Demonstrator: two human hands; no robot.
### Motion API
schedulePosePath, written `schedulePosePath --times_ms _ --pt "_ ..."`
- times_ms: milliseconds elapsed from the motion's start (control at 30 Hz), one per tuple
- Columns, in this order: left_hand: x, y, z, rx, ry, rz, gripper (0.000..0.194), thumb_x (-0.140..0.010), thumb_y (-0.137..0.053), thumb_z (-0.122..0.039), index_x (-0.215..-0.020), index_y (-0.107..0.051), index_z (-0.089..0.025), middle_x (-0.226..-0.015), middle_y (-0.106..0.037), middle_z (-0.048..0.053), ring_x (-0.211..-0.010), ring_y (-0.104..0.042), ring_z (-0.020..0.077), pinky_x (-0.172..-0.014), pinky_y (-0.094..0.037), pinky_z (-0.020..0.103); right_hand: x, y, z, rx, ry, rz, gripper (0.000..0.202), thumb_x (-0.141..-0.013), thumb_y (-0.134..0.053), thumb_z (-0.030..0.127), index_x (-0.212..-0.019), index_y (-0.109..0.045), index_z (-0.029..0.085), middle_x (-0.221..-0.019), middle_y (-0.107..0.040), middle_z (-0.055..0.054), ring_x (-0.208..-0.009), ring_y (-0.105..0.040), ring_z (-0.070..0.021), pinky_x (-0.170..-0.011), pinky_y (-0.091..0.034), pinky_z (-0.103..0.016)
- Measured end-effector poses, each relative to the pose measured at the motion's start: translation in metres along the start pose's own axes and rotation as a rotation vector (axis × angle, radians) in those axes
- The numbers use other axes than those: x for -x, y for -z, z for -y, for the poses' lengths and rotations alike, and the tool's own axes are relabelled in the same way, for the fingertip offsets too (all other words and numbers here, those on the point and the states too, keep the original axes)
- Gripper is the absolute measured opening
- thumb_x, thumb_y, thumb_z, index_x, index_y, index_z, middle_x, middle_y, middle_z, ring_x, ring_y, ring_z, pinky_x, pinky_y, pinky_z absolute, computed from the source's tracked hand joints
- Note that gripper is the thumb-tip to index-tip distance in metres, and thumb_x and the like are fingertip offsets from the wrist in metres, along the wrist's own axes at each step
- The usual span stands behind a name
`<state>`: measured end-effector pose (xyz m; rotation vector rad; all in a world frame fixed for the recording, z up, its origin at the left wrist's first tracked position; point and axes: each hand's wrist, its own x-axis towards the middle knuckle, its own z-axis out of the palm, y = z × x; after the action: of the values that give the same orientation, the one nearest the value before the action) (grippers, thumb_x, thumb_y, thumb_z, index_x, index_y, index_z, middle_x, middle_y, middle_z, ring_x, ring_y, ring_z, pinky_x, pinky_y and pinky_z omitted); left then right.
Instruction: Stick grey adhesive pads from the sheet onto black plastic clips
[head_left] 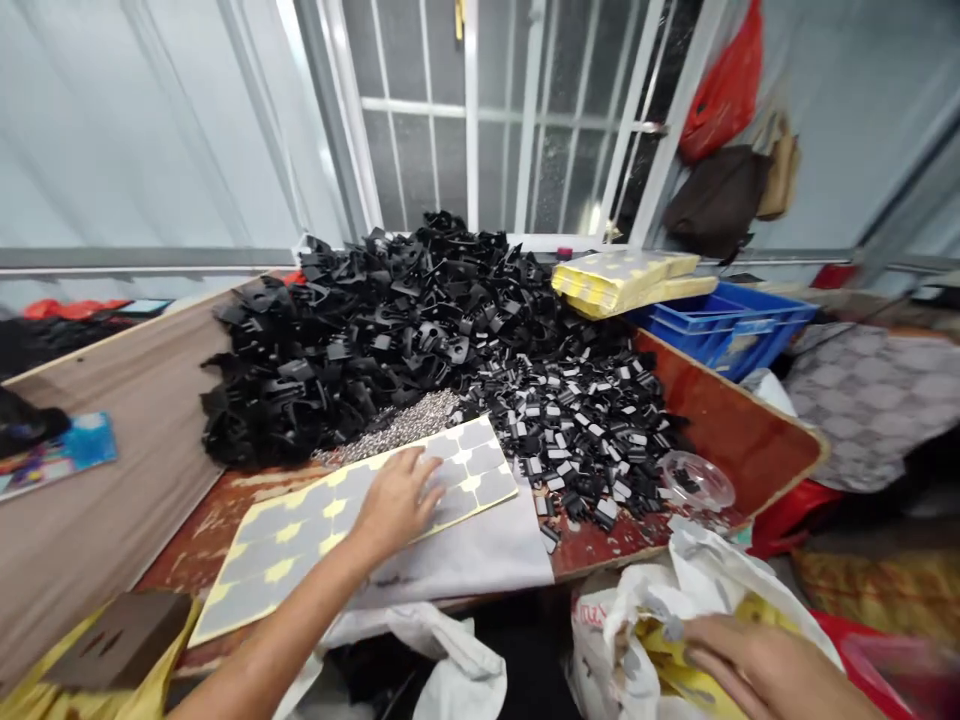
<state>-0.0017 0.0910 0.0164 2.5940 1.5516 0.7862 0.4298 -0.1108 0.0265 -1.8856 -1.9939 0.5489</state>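
My left hand rests with spread fingers on a sheet of grey stickers with yellow backing, which lies slanted across the table's front. Lower right, my right hand is over the mouth of a white bag. Motion smears its fingers, and whether they grip anything is unclear. A small grey patch shows by its fingertips. Yellow scraps fill the bag. Beyond the sheet lie small black clips with grey faces, a heap of silvery metal bits and a large pile of black plastic parts.
A stack of yellow-edged sheets sits at the back right, beside a blue crate. Near the table's right edge is a clear round dish. Another white bag hangs below the front edge. A brown box stands lower left.
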Motion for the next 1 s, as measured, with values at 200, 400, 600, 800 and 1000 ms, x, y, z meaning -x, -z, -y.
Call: schedulePosePath --times_ms 200,400,600,800,1000 --pt "0.022 -0.041 0.053 -0.058 -0.255 0.166 0.061 -0.100 -0.052 -0.051 -0.157 -0.046 -0.031 -0.167 -0.037 0.014 -0.153 -0.032 0.0404 -0.122 -0.020 0.067 -0.102 0.006 0.154 0.000 0.361 0.294 0.026 -0.094 -0.055 0.025 -0.096 -0.080 0.032 -0.091 -0.079 -0.004 -0.086 -0.072 -0.0187 -0.079 -0.048 -0.028" --pt "0.045 -0.020 0.054 0.113 -0.357 0.391 0.068 -0.099 -0.050 -0.060 -0.162 -0.030 -0.042 -0.171 -0.028 0.010 -0.154 -0.032 0.0383 -0.124 -0.018 0.067 -0.226 -0.048 0.203 -0.149 0.431 0.394 0.020 -0.088 -0.061 0.016 -0.091 -0.081 0.019 -0.079 -0.076 0.001 -0.072 -0.066 -0.0135 -0.066 -0.045 -0.020" --pt "0.026 -0.011 0.064 0.172 -0.250 0.465 0.073 -0.097 -0.052 -0.064 -0.162 -0.032 -0.038 -0.173 -0.020 0.012 -0.159 -0.017 0.0377 -0.125 -0.009 0.069 -0.347 -0.103 0.288 -0.180 0.409 0.158 0.015 -0.092 -0.063 0.018 -0.094 -0.078 0.020 -0.089 -0.076 -0.001 -0.083 -0.067 -0.0155 -0.078 -0.048 -0.024" --pt "0.031 -0.011 0.064 0.206 -0.232 0.434 0.075 -0.093 -0.060 -0.063 -0.159 -0.040 -0.035 -0.171 -0.027 0.013 -0.158 -0.022 0.0371 -0.126 -0.009 0.066 -0.407 -0.162 0.370 -0.235 0.367 -0.058 0.024 -0.090 -0.073 0.024 -0.113 -0.066 0.019 -0.103 -0.075 -0.008 -0.101 -0.068 -0.0229 -0.096 -0.049 -0.036" --pt "0.026 -0.005 0.065 0.316 -0.146 0.375 0.060 -0.091 -0.067 -0.049 -0.148 -0.058 -0.029 -0.164 -0.043 0.012 -0.154 -0.032 0.0347 -0.127 -0.012 0.062 -0.420 -0.164 0.346 -0.386 0.297 -0.020 0.010 -0.094 -0.059 0.011 -0.103 -0.059 0.016 -0.081 -0.073 0.002 -0.073 -0.070 -0.0112 -0.075 -0.054 -0.021"
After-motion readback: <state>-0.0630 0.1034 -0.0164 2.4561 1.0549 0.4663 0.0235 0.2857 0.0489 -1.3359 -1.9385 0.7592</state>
